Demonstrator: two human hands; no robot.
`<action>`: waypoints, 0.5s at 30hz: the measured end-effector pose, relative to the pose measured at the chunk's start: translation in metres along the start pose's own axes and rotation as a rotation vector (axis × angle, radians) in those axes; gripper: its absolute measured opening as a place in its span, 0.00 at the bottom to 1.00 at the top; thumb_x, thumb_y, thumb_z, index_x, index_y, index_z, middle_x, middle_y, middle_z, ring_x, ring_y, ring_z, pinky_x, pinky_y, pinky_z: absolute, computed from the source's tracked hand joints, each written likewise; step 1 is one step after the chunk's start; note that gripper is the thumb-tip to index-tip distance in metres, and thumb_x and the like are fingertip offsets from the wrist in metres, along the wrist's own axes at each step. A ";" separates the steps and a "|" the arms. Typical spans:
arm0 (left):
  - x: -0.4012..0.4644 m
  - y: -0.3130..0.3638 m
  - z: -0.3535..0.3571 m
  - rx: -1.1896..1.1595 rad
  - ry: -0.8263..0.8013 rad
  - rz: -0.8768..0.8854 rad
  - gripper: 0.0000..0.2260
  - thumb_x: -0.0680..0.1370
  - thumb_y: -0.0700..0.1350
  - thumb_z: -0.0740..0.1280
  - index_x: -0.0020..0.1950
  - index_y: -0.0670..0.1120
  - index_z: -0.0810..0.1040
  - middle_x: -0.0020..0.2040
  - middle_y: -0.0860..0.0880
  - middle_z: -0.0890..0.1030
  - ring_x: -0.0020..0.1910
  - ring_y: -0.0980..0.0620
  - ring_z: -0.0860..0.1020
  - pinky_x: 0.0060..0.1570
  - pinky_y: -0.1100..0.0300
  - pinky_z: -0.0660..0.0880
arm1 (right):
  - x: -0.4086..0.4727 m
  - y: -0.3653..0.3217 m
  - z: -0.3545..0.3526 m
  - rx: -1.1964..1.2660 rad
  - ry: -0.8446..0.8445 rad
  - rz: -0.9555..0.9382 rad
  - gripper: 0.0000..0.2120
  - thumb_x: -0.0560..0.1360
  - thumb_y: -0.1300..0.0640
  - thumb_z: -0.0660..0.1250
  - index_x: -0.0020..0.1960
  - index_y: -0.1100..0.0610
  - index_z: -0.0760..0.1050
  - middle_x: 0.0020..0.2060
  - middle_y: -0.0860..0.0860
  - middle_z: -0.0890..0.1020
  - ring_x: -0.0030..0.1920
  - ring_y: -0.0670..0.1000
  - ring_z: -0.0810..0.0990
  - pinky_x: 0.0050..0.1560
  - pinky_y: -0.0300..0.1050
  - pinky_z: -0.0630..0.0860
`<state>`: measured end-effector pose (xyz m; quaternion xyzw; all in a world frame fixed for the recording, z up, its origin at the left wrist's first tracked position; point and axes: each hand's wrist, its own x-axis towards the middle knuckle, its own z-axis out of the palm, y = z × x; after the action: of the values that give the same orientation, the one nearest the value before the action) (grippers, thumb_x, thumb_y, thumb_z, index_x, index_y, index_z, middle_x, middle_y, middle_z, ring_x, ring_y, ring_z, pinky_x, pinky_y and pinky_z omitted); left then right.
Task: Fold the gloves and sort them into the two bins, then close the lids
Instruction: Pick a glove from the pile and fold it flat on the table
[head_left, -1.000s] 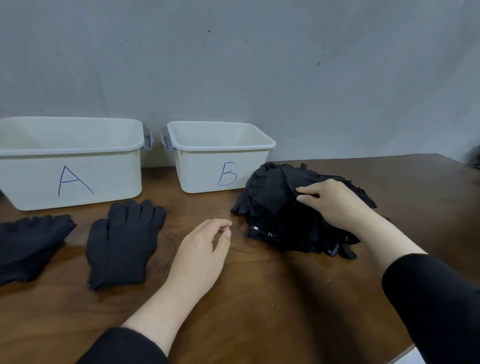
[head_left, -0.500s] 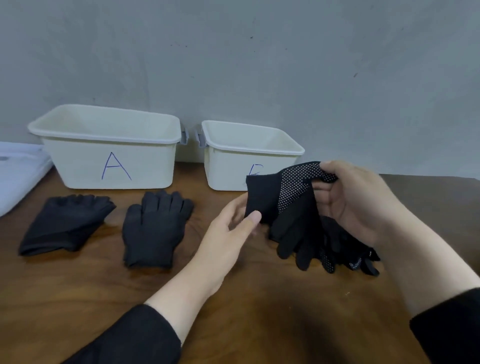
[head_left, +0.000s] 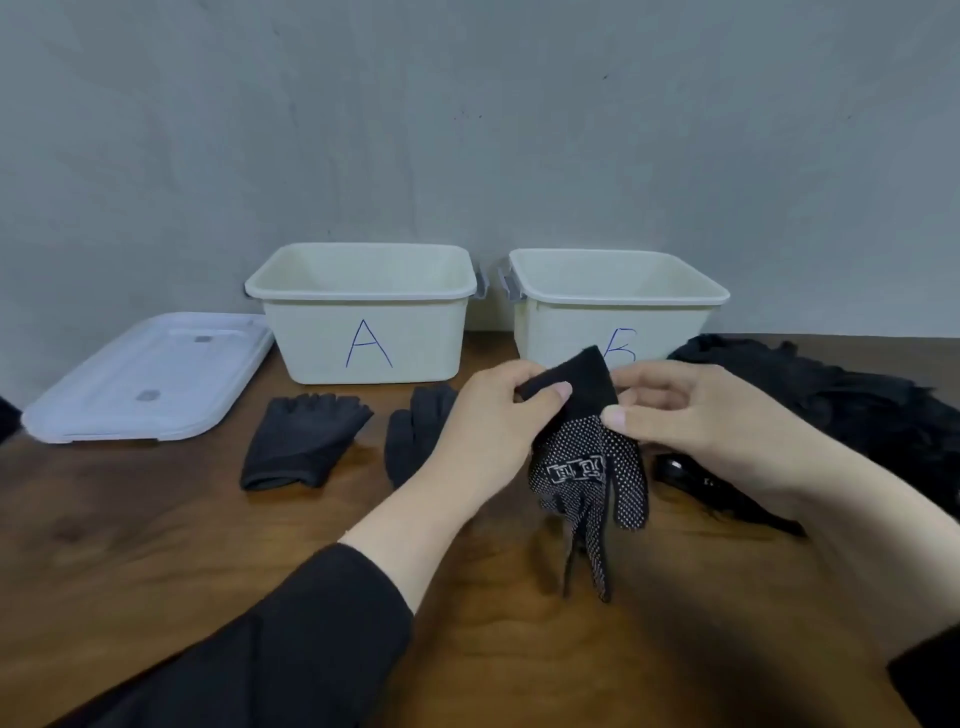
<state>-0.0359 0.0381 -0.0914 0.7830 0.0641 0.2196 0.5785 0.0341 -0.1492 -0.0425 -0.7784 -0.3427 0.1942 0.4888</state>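
A brown wooden desk (head_left: 156, 545) stands against a grey wall (head_left: 467, 130). At its back edge sit two open cream bins side by side, nearly touching: bin A (head_left: 363, 332) on the left and bin B (head_left: 613, 306) to its right, both with nothing showing inside. A white lid (head_left: 145, 379) lies flat near the back left corner, just beside bin A. A heap of black gloves (head_left: 841, 410) lies toward the right edge, beside bin B. In front of bin A a fingerless glove (head_left: 301, 441) lies flat, and next to it a full-fingered black glove (head_left: 415, 431), partly hidden by the left wrist. Near the middle of the desk, in front of bin B, both hands hold up a dotted glove (head_left: 587, 467) by its cuff, its fingers hanging down to the desk. The left hand (head_left: 488, 431) pinches the cuff between thumb and fingers; the right hand (head_left: 696, 415) grips the other side of it, thumb pressed on the dotted palm.
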 end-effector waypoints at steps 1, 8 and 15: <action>0.007 0.004 -0.003 0.020 0.010 0.014 0.06 0.80 0.48 0.68 0.45 0.49 0.83 0.36 0.54 0.83 0.35 0.59 0.79 0.34 0.61 0.75 | 0.005 -0.002 -0.001 -0.011 0.020 -0.005 0.14 0.70 0.47 0.75 0.54 0.49 0.84 0.48 0.54 0.87 0.51 0.56 0.86 0.65 0.60 0.76; 0.047 0.044 -0.019 0.304 0.152 0.338 0.05 0.79 0.46 0.69 0.51 0.50 0.84 0.44 0.56 0.84 0.44 0.57 0.79 0.49 0.62 0.75 | 0.049 -0.023 -0.011 -0.165 0.441 -0.213 0.04 0.78 0.61 0.70 0.46 0.53 0.82 0.39 0.51 0.85 0.41 0.54 0.83 0.46 0.43 0.78; -0.010 -0.018 -0.020 0.764 -0.336 0.428 0.19 0.79 0.58 0.67 0.67 0.51 0.80 0.67 0.53 0.79 0.66 0.54 0.74 0.70 0.55 0.68 | 0.010 0.031 0.005 -0.599 0.206 -0.097 0.18 0.77 0.67 0.62 0.54 0.46 0.82 0.51 0.40 0.82 0.47 0.40 0.81 0.48 0.23 0.69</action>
<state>-0.0506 0.0576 -0.1058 0.9601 -0.1173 0.1649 0.1928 0.0488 -0.1480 -0.0724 -0.8860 -0.3700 -0.0187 0.2789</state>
